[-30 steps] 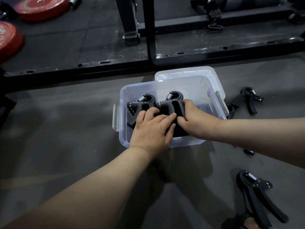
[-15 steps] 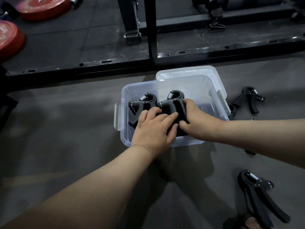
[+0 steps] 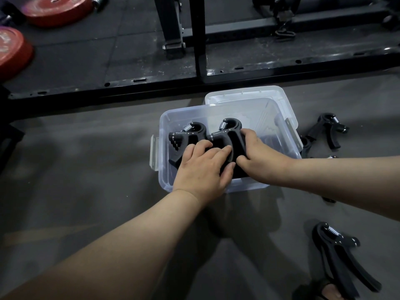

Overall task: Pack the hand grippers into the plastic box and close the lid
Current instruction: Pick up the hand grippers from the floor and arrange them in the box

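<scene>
A clear plastic box (image 3: pixel 164 118) stands open on the floor, and its lid (image 3: pixel 244 93) lies behind it. Inside are black hand grippers with their springs pointing away from me, a left hand gripper (image 3: pixel 190 133) and a right hand gripper (image 3: pixel 229 132). My left hand (image 3: pixel 203 167) lies on top of their handles, fingers fairly straight and pressing down. Reaching in from the right, my right hand (image 3: pixel 257 156) curls its fingers round the right gripper's handle. The hands hide the lower parts of the handles.
Loose hand grippers lie on the floor: one right of the box (image 3: pixel 326 131), one partly hidden by my right forearm (image 3: pixel 305 146), one at the lower right (image 3: pixel 337 256). A black rack frame (image 3: pixel 199 50) runs behind the box. Red weight plates (image 3: pixel 56 9) lie far left.
</scene>
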{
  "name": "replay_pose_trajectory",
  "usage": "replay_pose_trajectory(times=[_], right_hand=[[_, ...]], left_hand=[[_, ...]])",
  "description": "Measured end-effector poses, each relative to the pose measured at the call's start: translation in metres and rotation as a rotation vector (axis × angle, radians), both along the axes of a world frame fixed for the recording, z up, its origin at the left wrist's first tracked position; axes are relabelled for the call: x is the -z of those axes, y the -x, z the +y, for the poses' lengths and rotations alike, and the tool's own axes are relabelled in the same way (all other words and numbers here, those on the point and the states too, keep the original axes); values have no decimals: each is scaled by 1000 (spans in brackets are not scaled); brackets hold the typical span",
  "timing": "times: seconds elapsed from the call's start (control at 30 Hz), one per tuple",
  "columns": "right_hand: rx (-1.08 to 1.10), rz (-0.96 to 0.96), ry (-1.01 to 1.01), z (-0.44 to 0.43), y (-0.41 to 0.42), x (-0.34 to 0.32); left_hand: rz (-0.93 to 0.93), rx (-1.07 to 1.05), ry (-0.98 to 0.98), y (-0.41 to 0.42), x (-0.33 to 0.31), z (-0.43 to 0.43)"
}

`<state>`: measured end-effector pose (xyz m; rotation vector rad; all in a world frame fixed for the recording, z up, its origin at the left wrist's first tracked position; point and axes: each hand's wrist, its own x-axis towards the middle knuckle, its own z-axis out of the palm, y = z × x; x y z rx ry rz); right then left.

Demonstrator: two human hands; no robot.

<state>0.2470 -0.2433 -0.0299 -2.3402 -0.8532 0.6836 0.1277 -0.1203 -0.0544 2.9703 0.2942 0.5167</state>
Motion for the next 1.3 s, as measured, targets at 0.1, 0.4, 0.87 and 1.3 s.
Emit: replay_pose_trajectory(times=[0.1,0.4,0.87,1.3], right_hand=[[-6,-4,-10,-1,0,1],[-42,-36,12,-4,1,6],[-43,-37,8,-5,0,7],[-57,-20,23,-3,1,4]], left_hand=[[11,-4,4,0,0,0],[28,-12,2,0,0,-1],[49,-17,-10,0,-1,-2],[61,-26,-7,0,-2,-3]])
